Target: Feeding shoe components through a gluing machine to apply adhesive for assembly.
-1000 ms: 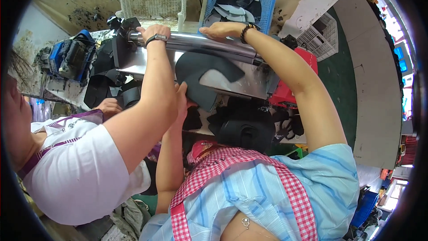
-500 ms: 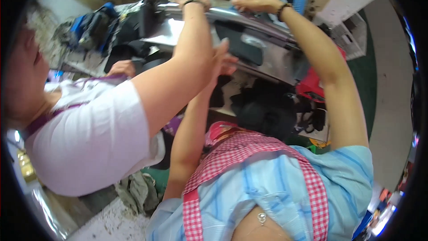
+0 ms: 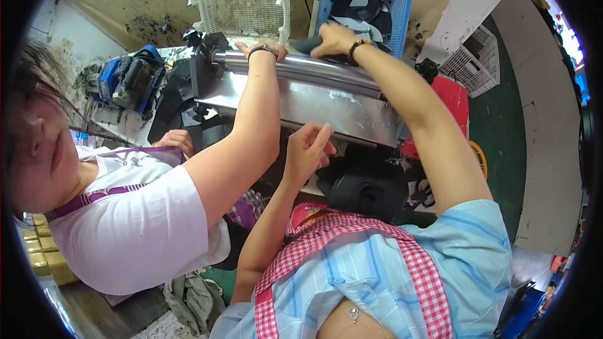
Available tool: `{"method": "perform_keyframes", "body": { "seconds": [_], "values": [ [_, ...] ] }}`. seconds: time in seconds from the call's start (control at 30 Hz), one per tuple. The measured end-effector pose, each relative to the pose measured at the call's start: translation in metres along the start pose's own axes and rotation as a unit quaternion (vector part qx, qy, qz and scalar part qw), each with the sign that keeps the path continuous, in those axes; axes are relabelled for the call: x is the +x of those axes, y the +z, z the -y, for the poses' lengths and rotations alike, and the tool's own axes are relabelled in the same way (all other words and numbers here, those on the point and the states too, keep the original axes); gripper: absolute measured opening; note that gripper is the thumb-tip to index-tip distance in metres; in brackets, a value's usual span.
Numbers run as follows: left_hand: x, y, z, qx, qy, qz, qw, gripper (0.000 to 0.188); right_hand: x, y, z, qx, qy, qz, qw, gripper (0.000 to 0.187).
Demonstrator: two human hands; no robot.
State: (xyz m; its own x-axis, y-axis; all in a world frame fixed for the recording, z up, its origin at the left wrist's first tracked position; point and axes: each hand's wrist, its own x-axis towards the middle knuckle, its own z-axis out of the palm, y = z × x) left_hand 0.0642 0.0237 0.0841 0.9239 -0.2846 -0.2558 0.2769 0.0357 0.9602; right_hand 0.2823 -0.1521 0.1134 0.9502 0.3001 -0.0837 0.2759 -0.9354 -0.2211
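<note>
A dark cut piece (image 3: 303, 45) jutted out behind steel rollers (image 3: 304, 68), pinched by the fingers of the right hand (image 3: 336, 41), near a blue basket (image 3: 402, 19); the left hand (image 3: 305, 152), fingers half-curled, held nothing as a co-worker's forearm (image 3: 260, 103) crossed the metal plate (image 3: 323, 108).

Bright light falls on the steel roller (image 3: 308, 70), streaking it and the metal plate (image 3: 314, 105) just below with white glare. Far right of the roller, light patches (image 3: 569, 32) burn out. Just above it, the right hand (image 3: 339, 40) and its dark sheet (image 3: 305, 44) blur. Black pieces (image 3: 367, 189) below the roller lose detail in shadow; straight edges farthest from it bend.
</note>
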Motion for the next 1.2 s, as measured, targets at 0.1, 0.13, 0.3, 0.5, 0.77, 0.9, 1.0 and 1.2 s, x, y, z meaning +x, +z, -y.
{"method": "perform_keyframes", "body": {
  "seconds": [0.1, 0.13, 0.3, 0.5, 0.77, 0.9, 1.0, 1.2],
  "values": [
    [0.014, 0.002, 0.000, 0.009, 0.022, 0.014, 1.000, 0.028, -0.014, -0.051, 0.010, -0.023, 0.005, -0.161, 0.987, 0.058],
    [0.020, 0.002, 0.001, -0.016, 0.098, -0.019, 0.995, 0.034, -0.022, -0.063, 0.013, 0.002, -0.023, -0.186, 0.982, 0.060],
    [0.038, -0.007, -0.008, -0.290, 0.121, 0.026, 0.949, 0.051, -0.143, -0.076, 0.029, 0.490, -0.063, 0.074, 0.866, 0.037],
    [0.013, -0.020, 0.011, 0.001, 0.028, -0.013, 1.000, 0.033, -0.201, -0.003, 0.009, 0.652, 0.116, 0.063, 0.746, 0.054],
    [0.035, -0.041, 0.030, -0.229, -0.123, -0.014, 0.965, 0.030, -0.135, 0.000, -0.008, 0.208, -0.015, -0.137, 0.968, 0.054],
    [0.085, -0.028, 0.017, -0.107, -0.090, -0.129, 0.982, 0.028, -0.055, 0.001, -0.006, 0.155, 0.076, 0.167, 0.971, 0.070],
    [0.080, -0.036, 0.017, -0.031, -0.048, -0.142, 0.988, 0.033, -0.036, 0.011, 0.008, 0.278, 0.106, 0.173, 0.939, 0.087],
    [0.004, 0.010, 0.045, 0.248, 0.033, 0.037, 0.968, 0.047, 0.029, -0.043, -0.053, 0.084, -0.092, -0.019, 0.992, 0.027]
  ]
}}
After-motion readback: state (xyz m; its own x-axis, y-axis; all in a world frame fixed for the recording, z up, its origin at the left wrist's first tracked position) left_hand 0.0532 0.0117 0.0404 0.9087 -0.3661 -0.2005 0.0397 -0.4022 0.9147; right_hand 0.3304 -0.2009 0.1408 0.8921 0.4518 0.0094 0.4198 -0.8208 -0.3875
